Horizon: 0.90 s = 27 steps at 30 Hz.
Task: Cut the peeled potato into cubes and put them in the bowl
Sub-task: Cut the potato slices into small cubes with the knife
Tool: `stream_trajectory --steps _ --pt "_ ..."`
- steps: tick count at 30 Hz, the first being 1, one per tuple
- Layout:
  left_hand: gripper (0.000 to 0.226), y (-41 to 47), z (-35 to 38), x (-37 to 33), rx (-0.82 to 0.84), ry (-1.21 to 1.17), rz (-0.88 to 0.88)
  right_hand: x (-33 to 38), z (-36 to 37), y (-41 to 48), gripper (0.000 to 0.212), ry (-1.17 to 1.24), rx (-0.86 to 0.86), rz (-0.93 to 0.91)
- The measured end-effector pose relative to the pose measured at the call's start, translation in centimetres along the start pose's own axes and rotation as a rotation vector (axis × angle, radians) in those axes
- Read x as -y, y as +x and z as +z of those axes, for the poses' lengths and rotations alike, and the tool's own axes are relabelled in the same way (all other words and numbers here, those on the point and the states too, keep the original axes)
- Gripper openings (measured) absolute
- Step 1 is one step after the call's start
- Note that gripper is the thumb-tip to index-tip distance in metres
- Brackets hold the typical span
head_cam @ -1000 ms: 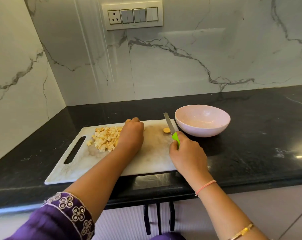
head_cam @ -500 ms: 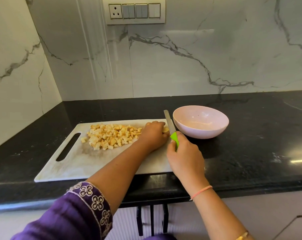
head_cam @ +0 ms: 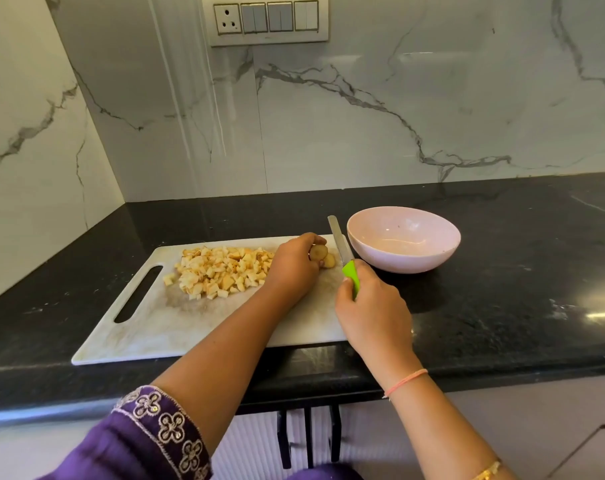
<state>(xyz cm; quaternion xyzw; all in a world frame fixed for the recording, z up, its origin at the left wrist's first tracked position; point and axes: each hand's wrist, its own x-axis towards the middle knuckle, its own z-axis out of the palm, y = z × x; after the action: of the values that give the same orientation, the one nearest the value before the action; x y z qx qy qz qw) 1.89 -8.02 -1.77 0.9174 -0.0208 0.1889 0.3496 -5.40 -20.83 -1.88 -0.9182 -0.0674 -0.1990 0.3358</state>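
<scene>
worktop (head_cam: 502,271): black polished stone with pale flecks, set against a glossy white marble backsplash (head_cam: 363,116) with grey veins. a white switch panel (head_cam: 270,20) is mounted high on that wall.

cutting board (head_cam: 176,327): white plastic, rectangular with rounded corners and a slot handle at its left end. its surface is stained brownish. its near edge overhangs the worktop's front.

potato cubes (head_cam: 221,271): a loose heap of small pale yellow dice with browned faces, on the far left half of the board, just left of the left grip (head_cam: 292,263).

potato piece (head_cam: 318,252): a small rounded tan end, near the board's far right corner. the left grip pinches it at the fingertips, fingers curled over, knuckles up. a second small lump lies touching it on the right.

knife (head_cam: 341,242): narrow flat steel blade with a bright green plastic handle. the right grip (head_cam: 370,306) is closed round the handle, back of the hand up. the blade points away toward the wall and lies between the potato piece and the bowl (head_cam: 403,261), just beside both. whether the blade touches the board cannot be told.

bowl: pale pink, round, smooth and shallow. it stands on the worktop just off the board's right end. no cubes in it yet.

arms: both forearms reach forward over the worktop's front. the left carries a purple embroidered sleeve (head_cam: 148,441), the right a pink thread bracelet (head_cam: 405,381).
</scene>
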Motion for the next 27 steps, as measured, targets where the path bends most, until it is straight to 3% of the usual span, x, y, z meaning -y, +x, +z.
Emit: stream_trajectory --steps 9,15,21,27 --pt "0.025 -1.6 -1.1 0.8 -0.019 0.034 -0.017 0.3 0.0 -0.4 0.028 -0.038 0.03 -0.013" --pt "0.066 -3.0 -2.1 0.9 0.143 0.105 0.032 0.5 -0.4 -0.4 0.035 -0.099 0.087 -0.018" --pt "0.056 -3.9 -2.5 1.5 -0.04 0.123 0.017 1.1 -1.2 -0.1 0.033 -0.122 0.198 -0.062" --pt "0.06 -3.9 -2.4 1.5 -0.102 0.211 0.05 2.2 -1.6 -0.3 0.027 -0.218 0.277 -0.112"
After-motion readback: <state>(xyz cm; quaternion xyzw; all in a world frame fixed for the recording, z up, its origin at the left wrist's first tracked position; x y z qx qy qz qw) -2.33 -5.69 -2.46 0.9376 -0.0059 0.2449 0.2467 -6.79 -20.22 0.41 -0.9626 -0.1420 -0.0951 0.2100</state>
